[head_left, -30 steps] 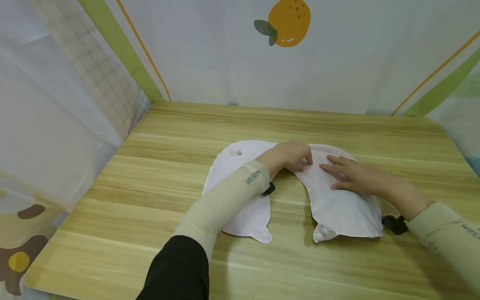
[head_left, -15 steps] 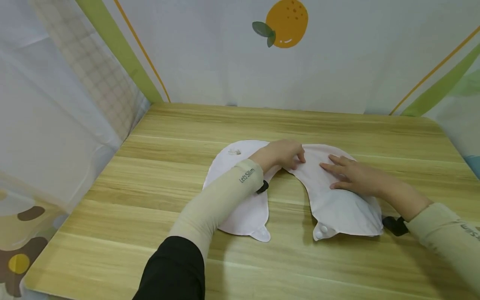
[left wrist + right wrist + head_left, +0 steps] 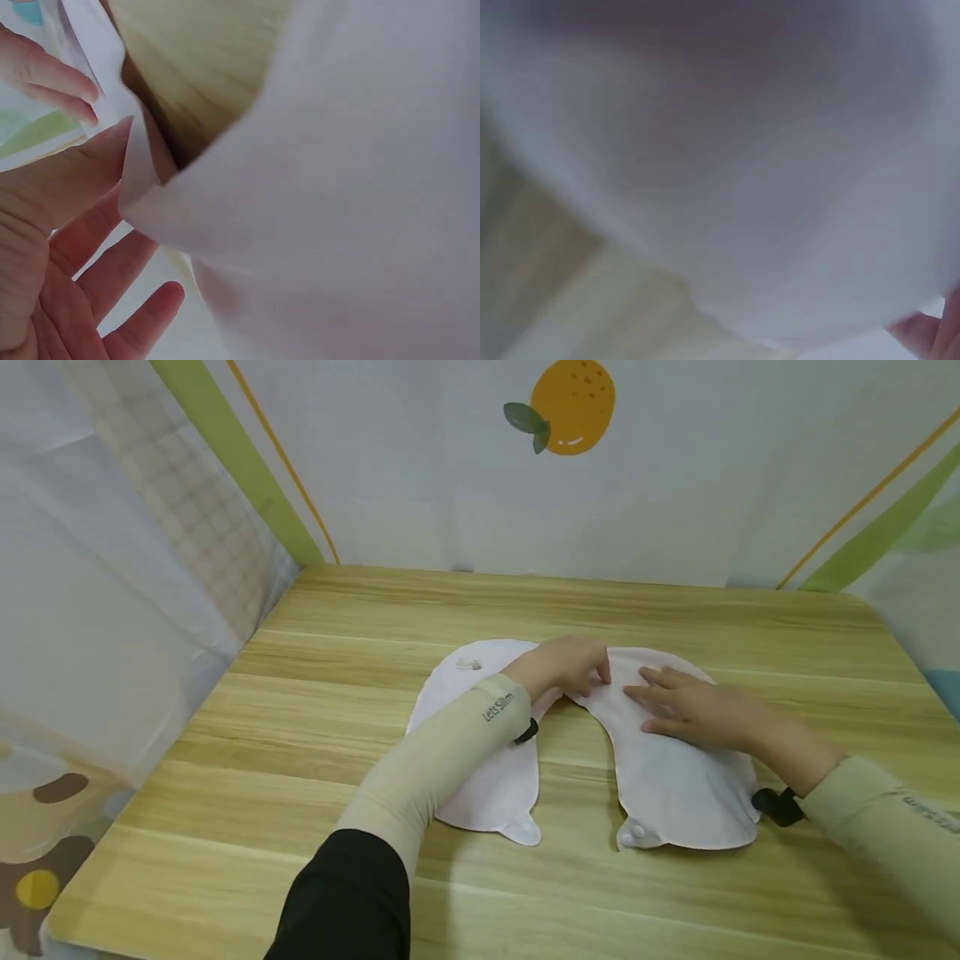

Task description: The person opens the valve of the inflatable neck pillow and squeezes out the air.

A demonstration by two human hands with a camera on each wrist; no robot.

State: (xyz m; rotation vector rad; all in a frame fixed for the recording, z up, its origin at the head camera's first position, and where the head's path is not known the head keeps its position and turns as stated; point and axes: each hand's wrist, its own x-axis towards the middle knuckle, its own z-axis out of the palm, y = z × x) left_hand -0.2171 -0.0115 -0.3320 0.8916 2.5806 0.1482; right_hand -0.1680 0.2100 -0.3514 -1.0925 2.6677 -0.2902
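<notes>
A pale pinkish-white, U-shaped inflatable neck pillow [image 3: 690, 797] lies nearly flat, its two ends towards me. A small clear valve [image 3: 470, 665] sits on its upper left part, and snap tabs [image 3: 522, 830] mark both ends. My left hand [image 3: 564, 665] pinches the inner edge at the middle of the curve; the left wrist view has the thumb [image 3: 94, 161] on one side of the fabric and fingers behind. Spread fingers of my right hand [image 3: 697, 708] rest on the right half. In the right wrist view, blurred fabric [image 3: 727, 202] fills most of the picture.
The pillow lies on a wood-grain table [image 3: 300, 793]. Behind it hangs a white printed curtain [image 3: 420, 468] with an orange fruit, and another patterned cloth [image 3: 135, 568] hangs at the left. Both forearms wear beige sleeves [image 3: 442, 752].
My left hand has shifted slightly left, still pinching the edge. My right hand has slid a little left, and the right end of the pillow now lies flatter and lower towards me.
</notes>
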